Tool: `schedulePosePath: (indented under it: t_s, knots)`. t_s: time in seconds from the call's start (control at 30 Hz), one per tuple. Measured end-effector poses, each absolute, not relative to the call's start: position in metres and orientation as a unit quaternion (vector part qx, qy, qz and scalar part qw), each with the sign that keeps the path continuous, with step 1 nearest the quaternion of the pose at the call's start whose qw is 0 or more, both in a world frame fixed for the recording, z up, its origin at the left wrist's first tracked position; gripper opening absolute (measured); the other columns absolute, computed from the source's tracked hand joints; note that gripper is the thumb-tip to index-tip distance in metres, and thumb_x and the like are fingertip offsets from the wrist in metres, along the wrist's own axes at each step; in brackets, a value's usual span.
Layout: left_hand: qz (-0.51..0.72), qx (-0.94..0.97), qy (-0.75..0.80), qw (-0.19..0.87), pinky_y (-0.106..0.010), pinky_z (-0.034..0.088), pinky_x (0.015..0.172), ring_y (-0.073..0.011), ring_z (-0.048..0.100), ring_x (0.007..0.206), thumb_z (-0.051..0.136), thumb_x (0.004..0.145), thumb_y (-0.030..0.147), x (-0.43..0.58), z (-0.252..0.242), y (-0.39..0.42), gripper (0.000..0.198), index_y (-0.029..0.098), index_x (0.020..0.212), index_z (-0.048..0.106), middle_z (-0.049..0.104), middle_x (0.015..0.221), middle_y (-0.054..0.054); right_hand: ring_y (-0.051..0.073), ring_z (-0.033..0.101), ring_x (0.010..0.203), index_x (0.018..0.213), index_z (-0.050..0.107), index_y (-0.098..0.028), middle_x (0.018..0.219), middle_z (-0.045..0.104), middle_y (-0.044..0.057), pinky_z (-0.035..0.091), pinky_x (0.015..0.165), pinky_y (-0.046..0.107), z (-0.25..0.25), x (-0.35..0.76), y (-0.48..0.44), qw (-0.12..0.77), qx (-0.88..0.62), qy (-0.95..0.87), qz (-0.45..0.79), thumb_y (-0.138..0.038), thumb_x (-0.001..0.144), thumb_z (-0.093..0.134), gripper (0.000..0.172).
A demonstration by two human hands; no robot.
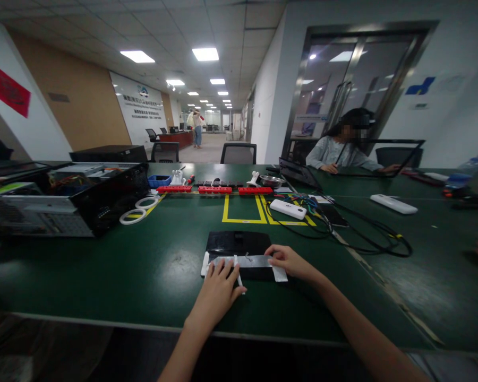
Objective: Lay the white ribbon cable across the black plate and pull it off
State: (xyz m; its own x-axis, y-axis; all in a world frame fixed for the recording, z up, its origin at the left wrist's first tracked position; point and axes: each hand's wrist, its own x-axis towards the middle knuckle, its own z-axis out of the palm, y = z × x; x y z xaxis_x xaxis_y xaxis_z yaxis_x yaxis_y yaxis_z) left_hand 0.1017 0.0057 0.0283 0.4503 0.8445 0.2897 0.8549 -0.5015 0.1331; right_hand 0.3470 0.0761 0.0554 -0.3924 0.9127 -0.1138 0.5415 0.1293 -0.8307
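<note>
A black flat panel (239,241) lies on the green table in front of me. Across it runs a silver-grey strip (255,261), with white tape (280,274) at its right end and another white piece crossing near its middle. My left hand (219,289) presses down on the strip's left part, fingers spread and lying flat, covering some of it. At the other end, the thumb and bent fingers of my right hand (289,261) close on the strip by the panel's right edge.
An opened computer case (115,196) stands at the left, with white rings (133,216) beside it. Red bins (215,189) line the back. A white device (288,209) and black cables (366,244) lie to the right. Across the table, a person (346,146) sits near a laptop (298,172).
</note>
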Motion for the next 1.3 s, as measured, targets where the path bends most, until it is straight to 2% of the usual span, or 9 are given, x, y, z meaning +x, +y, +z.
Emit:
schedulePosePath:
  t_s: [0.2, 0.43, 0.6, 0.7, 0.83, 0.9, 1.0, 1.13, 1.3]
  knots:
    - [-0.205, -0.849, -0.487, -0.012, -0.049, 0.032, 0.102, -0.0258, 0.044, 0.123, 0.045, 0.089, 0.041, 0.084, 0.043, 0.006, 0.051, 0.020, 0.135, 0.037, 0.051, 0.132, -0.010, 0.007, 0.040, 0.046, 0.093, 0.054, -0.015, 0.056, 0.047, -0.005, 0.026, 0.042, 0.018, 0.057, 0.347, 0.075, 0.213, -0.508, -0.715, 0.429, -0.033, 0.075, 0.057, 0.026]
    - [-0.265, -0.789, -0.555, 0.010, -0.045, 0.031, 0.104, -0.0213, 0.049, 0.118, 0.042, 0.090, 0.033, 0.027, 0.040, 0.007, 0.037, 0.022, 0.124, 0.052, 0.058, 0.124, -0.006, 0.006, 0.042, 0.048, 0.092, 0.053, -0.017, 0.061, 0.050, -0.004, 0.026, 0.040, 0.017, 0.061, 0.345, 0.072, 0.244, -0.490, -0.691, 0.472, -0.036, 0.073, 0.060, 0.028]
    - [-0.292, -0.746, -0.598, 0.033, -0.043, 0.039, 0.099, -0.0229, 0.054, 0.113, 0.040, 0.090, 0.033, -0.006, 0.018, 0.006, 0.036, 0.020, 0.119, 0.057, 0.062, 0.119, -0.007, 0.005, 0.042, 0.046, 0.094, 0.051, -0.019, 0.071, 0.054, -0.003, 0.025, 0.035, 0.016, 0.065, 0.346, 0.070, 0.288, -0.468, -0.671, 0.499, -0.043, 0.072, 0.062, 0.034]
    - [-0.303, -0.737, -0.603, 0.038, -0.042, 0.041, 0.097, -0.0238, 0.056, 0.111, 0.038, 0.091, 0.034, -0.013, 0.006, 0.004, 0.036, 0.019, 0.117, 0.058, 0.063, 0.116, -0.008, 0.005, 0.041, 0.043, 0.094, 0.049, -0.020, 0.068, 0.053, -0.004, 0.025, 0.033, 0.016, 0.069, 0.351, 0.072, 0.368, -0.468, -0.628, 0.501, -0.044, 0.071, 0.063, 0.036]
    - [-0.312, -0.734, -0.602, 0.035, -0.042, 0.042, 0.097, -0.0239, 0.057, 0.110, 0.039, 0.090, 0.034, -0.014, -0.001, 0.000, 0.036, 0.018, 0.117, 0.058, 0.063, 0.115, -0.009, 0.006, 0.044, 0.042, 0.095, 0.046, -0.022, 0.065, 0.052, -0.005, 0.025, 0.032, 0.016, 0.077, 0.367, 0.078, 0.545, -0.471, -0.502, 0.479, -0.043, 0.064, 0.070, 0.044]
    - [-0.308, -0.735, -0.603, 0.034, -0.042, 0.041, 0.097, -0.0237, 0.057, 0.110, 0.039, 0.090, 0.034, -0.014, -0.002, -0.001, 0.036, 0.018, 0.117, 0.058, 0.063, 0.116, -0.009, 0.007, 0.047, 0.045, 0.093, 0.046, -0.023, 0.066, 0.053, -0.005, 0.026, 0.031, 0.015, 0.080, 0.379, 0.081, 0.626, -0.459, -0.428, 0.462, -0.038, 0.060, 0.073, 0.045]
    - [-0.297, -0.739, -0.604, 0.035, -0.042, 0.038, 0.100, -0.0232, 0.055, 0.112, 0.039, 0.091, 0.033, -0.013, -0.002, -0.002, 0.036, 0.018, 0.117, 0.058, 0.063, 0.117, -0.008, 0.007, 0.049, 0.049, 0.087, 0.046, -0.024, 0.067, 0.053, -0.005, 0.029, 0.033, 0.015, 0.082, 0.397, 0.085, 0.712, -0.441, -0.326, 0.439, -0.026, 0.059, 0.073, 0.038]
    - [-0.277, -0.745, -0.606, 0.031, -0.043, 0.036, 0.102, -0.0233, 0.052, 0.116, 0.039, 0.091, 0.032, -0.013, -0.002, -0.002, 0.036, 0.017, 0.116, 0.059, 0.062, 0.119, -0.009, 0.006, 0.052, 0.049, 0.079, 0.042, -0.023, 0.069, 0.052, -0.007, 0.034, 0.036, 0.015, 0.080, 0.418, 0.088, 0.767, -0.454, -0.223, 0.395, -0.014, 0.065, 0.065, 0.029]
    - [-0.269, -0.747, -0.607, 0.034, -0.043, 0.036, 0.101, -0.0240, 0.051, 0.116, 0.039, 0.091, 0.033, -0.015, -0.005, -0.001, 0.036, 0.016, 0.115, 0.060, 0.062, 0.119, -0.009, 0.006, 0.052, 0.046, 0.079, 0.040, -0.022, 0.067, 0.051, -0.008, 0.035, 0.035, 0.014, 0.077, 0.425, 0.090, 0.782, -0.480, -0.171, 0.359, -0.014, 0.066, 0.063, 0.028]
